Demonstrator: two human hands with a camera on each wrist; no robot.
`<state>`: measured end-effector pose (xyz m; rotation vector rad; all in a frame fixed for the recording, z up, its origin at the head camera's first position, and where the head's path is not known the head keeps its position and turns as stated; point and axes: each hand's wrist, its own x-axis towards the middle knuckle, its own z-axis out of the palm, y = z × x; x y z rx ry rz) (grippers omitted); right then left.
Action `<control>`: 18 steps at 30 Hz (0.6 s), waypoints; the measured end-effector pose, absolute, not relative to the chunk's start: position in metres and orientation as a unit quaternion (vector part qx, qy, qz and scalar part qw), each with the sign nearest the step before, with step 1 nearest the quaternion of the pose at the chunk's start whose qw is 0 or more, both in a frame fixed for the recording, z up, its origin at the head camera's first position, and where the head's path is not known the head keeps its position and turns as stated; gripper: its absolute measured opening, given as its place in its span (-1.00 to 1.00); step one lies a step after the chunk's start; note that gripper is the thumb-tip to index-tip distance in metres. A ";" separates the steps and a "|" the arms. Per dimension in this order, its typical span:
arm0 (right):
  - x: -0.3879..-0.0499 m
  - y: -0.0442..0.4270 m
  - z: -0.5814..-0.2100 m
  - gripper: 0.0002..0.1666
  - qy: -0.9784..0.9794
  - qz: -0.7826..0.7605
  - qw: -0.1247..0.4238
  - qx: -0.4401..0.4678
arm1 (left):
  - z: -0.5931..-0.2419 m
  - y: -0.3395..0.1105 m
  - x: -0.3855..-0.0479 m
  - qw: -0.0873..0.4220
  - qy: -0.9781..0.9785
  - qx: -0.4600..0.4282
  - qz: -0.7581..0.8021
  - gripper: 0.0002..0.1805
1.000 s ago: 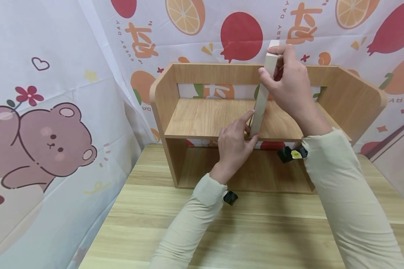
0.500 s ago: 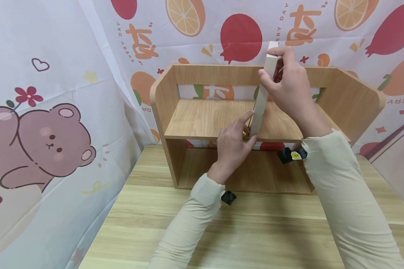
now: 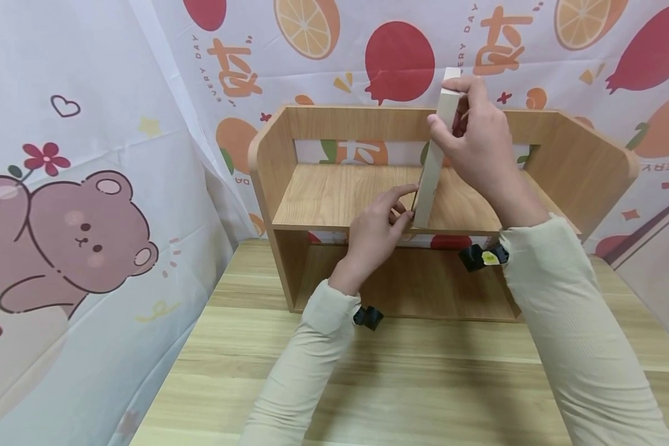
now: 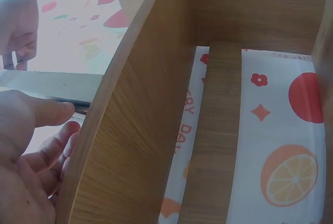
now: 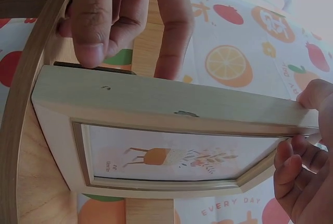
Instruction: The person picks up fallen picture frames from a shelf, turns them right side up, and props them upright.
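Note:
A cream picture frame [image 3: 432,170] stands upright on the upper shelf, edge-on in the head view. My right hand [image 3: 482,139] grips its top corner, thumb on the near edge. Down by the frame's lower left side, my left hand [image 3: 370,232] pinches a thin dark piece [image 3: 414,201] at its back. From the right wrist, the frame [image 5: 171,104] shows a glazed picture [image 5: 156,156], with the left thumb against the dark strip [image 5: 117,70]. In the left wrist view, the left hand [image 4: 31,140] is beside the frame's edge [image 4: 52,86]; the shelf board hides part of its fingers.
The two-tier wooden shelf [image 3: 345,198] stands on a wood-grain table [image 3: 201,371]. Its side panels rise left [image 3: 270,179] and right [image 3: 585,161]. Patterned cloth [image 3: 312,80] hangs behind it, and a cloth with a bear print [image 3: 95,235] hangs at the left.
My left hand has shifted slightly left, its thumb moving from the frame's lower front edge to the dark piece at its left side. The right hand and frame look nearly unchanged.

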<state>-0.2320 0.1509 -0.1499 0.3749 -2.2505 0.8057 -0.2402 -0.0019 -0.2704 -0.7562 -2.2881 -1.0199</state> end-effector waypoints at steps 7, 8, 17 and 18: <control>-0.232 0.151 -0.150 -0.45 -0.870 0.315 0.351 0.145 | -0.271 0.000 -0.241 0.269 -0.845 -0.261 -0.381 -0.61; -0.233 0.150 -0.150 -0.45 -0.870 0.316 0.351 0.145 | -0.271 0.000 -0.241 0.272 -0.844 -0.261 -0.381 -0.62; -0.233 0.149 -0.150 -0.44 -0.869 0.316 0.350 0.150 | -0.271 -0.003 -0.245 0.304 -0.834 -0.254 -0.385 -0.64; -0.233 0.149 -0.150 -0.44 -0.869 0.316 0.350 0.152 | -0.271 -0.003 -0.245 0.304 -0.834 -0.253 -0.385 -0.64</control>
